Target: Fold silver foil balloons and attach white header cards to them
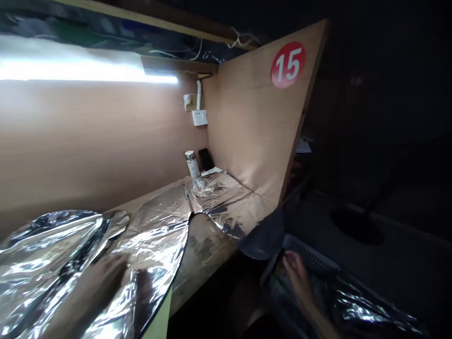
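Head view: the blurred left hand [106,287] is seen open on crumpled silver foil [151,240], with nothing visibly gripped. The right hand [296,278] is laid part-curled on a grey perforated crate [310,256]; whether it is gripped cannot be told. The foil could be torn or slid off the wooden bench [205,249] if dragged. A red sticker [288,65] is marked "15".

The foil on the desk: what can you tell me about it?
The foil is a thin, crumpled sheet with a mirror-bright silver surface, spread along the wooden desk towards the far corner. Its near edge curves in a dark-rimmed arc, leaving bare wood showing. Its far part is creased and bunched, with dark patches near the edge. At the lower left, a blurred hand lies over it.
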Demonstrator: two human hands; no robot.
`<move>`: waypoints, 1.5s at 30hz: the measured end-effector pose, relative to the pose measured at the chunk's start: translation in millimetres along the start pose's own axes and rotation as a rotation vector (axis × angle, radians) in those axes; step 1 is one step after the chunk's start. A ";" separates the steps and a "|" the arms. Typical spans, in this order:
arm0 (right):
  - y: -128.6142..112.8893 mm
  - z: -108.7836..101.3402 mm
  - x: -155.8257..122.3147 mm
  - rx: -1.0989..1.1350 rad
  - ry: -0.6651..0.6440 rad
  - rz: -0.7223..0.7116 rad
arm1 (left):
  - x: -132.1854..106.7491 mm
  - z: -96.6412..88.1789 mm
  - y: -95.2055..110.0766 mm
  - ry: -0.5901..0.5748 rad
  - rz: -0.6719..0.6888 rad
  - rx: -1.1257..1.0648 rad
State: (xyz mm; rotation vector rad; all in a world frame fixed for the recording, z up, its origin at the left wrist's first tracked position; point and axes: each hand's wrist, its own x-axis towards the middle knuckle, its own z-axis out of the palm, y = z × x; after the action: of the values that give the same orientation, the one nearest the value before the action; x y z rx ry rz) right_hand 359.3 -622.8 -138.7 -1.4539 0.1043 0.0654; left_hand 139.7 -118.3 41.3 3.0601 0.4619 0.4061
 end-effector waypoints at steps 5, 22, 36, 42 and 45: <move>-42.1 32.9 33.2 0.172 -0.143 -0.056 | 44.7 23.9 189.9 -0.067 0.694 -0.317; -100.6 64.9 51.6 -0.276 -0.070 -0.382 | 95.8 52.8 340.8 -0.379 0.677 -0.227; -109.0 33.5 13.6 -0.129 -0.279 -0.248 | 150.5 78.3 318.2 -0.567 0.308 -0.839; -110.5 35.9 14.9 -0.305 -0.132 -0.343 | 153.3 71.9 304.9 -0.655 0.226 -1.094; -106.0 33.8 13.6 -0.371 -0.102 -0.340 | 153.6 68.0 305.3 -0.619 0.192 -1.189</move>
State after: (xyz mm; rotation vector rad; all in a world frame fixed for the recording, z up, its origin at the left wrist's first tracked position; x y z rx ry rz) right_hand 385.3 -601.8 -31.6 -1.8165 -0.2511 -0.1256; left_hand 386.7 -363.9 32.2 1.8928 -0.1082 -0.2268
